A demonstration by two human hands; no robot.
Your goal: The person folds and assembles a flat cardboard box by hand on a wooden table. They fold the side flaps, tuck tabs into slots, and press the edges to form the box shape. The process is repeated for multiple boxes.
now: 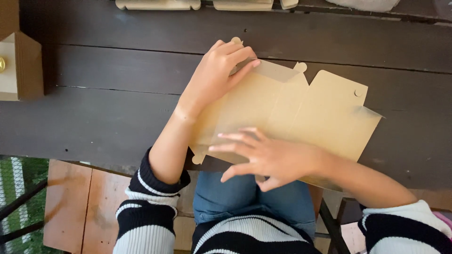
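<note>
My left hand (217, 70) lies on the far left corner of the flat cardboard box blank (301, 113), fingers curled over a small flap there and pinching its edge between thumb and forefinger. It is partly closed, with the flap in its grip. My right hand (263, 157) lies spread and flat on the near edge of the blank, fingers pointing left and pressing the cardboard down; it is wide open and holds nothing, only bears on the sheet. The hand is a little blurred, so I cannot tell how hard it presses.

The blank lies directly under both hands on the dark wooden table (108, 108), its near edge overhanging the table's edge above my lap. Its long axis runs left to right and tilts slightly, the right end sitting nearer to me than the left. Fold lines cross it from far to near, and rounded tabs stick out along its far edge. My left hand is the one on the flap; my right is at the blank's near side, about midway along.

Well to the left of the blank stands a made-up cardboard box (21, 66). Beyond the blank, at the table's far edge, lie more pale cardboard pieces (160, 4).
</note>
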